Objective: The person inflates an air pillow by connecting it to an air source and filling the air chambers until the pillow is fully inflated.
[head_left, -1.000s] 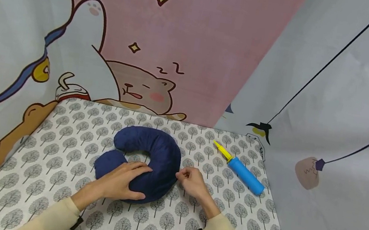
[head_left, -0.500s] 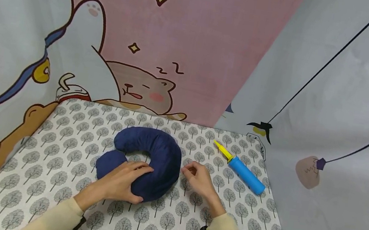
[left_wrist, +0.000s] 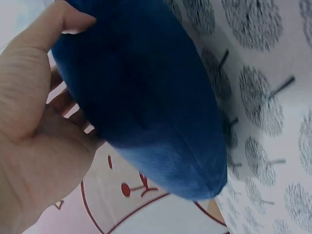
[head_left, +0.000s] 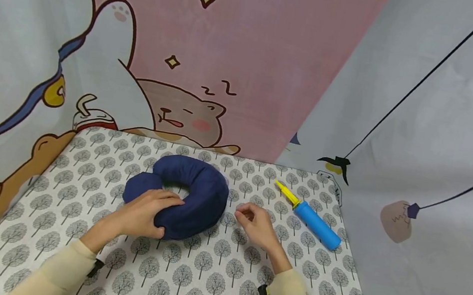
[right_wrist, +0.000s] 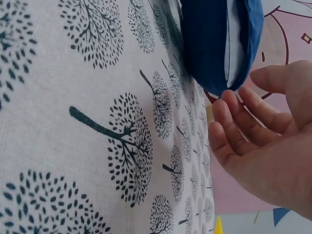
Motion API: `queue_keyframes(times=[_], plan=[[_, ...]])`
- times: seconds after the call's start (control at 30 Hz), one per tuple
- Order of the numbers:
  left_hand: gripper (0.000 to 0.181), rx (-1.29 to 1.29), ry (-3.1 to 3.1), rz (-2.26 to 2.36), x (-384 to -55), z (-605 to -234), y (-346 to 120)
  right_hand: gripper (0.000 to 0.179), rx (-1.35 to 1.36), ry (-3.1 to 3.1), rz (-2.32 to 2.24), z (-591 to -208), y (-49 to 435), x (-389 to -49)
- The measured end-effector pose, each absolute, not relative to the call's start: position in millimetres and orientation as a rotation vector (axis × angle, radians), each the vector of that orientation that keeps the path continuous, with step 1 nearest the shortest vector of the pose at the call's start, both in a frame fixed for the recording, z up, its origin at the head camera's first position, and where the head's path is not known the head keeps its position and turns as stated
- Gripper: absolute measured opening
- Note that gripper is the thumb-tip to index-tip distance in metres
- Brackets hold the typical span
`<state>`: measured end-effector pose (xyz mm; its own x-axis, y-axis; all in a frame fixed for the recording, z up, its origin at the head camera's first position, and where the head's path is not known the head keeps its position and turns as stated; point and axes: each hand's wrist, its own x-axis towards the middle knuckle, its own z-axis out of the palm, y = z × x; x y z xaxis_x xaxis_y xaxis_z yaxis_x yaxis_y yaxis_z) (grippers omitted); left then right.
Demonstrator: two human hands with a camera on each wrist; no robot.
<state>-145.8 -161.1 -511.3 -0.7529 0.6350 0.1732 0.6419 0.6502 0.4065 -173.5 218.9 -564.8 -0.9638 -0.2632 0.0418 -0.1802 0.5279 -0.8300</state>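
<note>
A navy U-shaped neck pillow [head_left: 207,191] lies at the middle of the table, its two ends towards the left. My left hand [head_left: 141,212] grips its near side, the thumb on the outer face and the fingers over into the inner curve. Seen from the left wrist, the same pillow [left_wrist: 151,92] stands partly tilted against the thumb. My right hand [head_left: 255,224] hovers just right of the pillow, fingers loosely bent and holding nothing. From the right wrist, a pale strip [right_wrist: 233,44] shows along the pillow's edge, close to the fingertips.
A blue hand pump [head_left: 316,224] with a yellow nozzle [head_left: 286,193] lies to the right of my right hand. A tree-print cloth [head_left: 200,278] covers the table. Printed curtains [head_left: 267,61] rise behind it and at both sides.
My right hand has drawn back from the pillow's right edge, its fingers loosening. My left hand has shifted the pillow slightly left and away, its near side raised and tilted.
</note>
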Motion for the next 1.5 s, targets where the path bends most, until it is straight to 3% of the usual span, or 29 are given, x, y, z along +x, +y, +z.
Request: queue_keyframes(times=[0.43, 0.77, 1.1, 1.13, 1.23, 1.33, 1.37, 1.5], plan=[[0.083, -0.995, -2.844, -0.706, -155, -522, -205, 0.022, -0.543, 2.703, -1.487, -575, 203, -184], [0.084, -1.006, -2.854, -0.688, -153, -526, -204, 0.039, -0.583, 2.715, -1.420, -586, 186, -203], [0.089, -1.063, -2.770, -0.690, -153, -533, -207, 0.021, -0.528, 2.754, -1.435, -593, 173, -216], [0.088, -1.108, -2.730, -0.710, -165, -556, -214, 0.020, -0.519, 2.759, -1.441, -594, 172, -217], [0.092, -1.145, -2.705, -0.738, -166, -559, -217, 0.016, -0.479, 2.784, -1.447, -595, 169, -220], [0.089, -1.141, -2.796, -0.777, -163, -548, -215, 0.012, -0.443, 2.807, -1.449, -596, 167, -222], [0.088, -1.105, -2.842, -0.773, -151, -523, -207, 0.010, -0.433, 2.816, -1.448, -596, 167, -222], [0.072, -1.049, -2.951, -0.787, -151, -502, -198, 0.007, -0.417, 2.837, -1.466, -597, 166, -223]])
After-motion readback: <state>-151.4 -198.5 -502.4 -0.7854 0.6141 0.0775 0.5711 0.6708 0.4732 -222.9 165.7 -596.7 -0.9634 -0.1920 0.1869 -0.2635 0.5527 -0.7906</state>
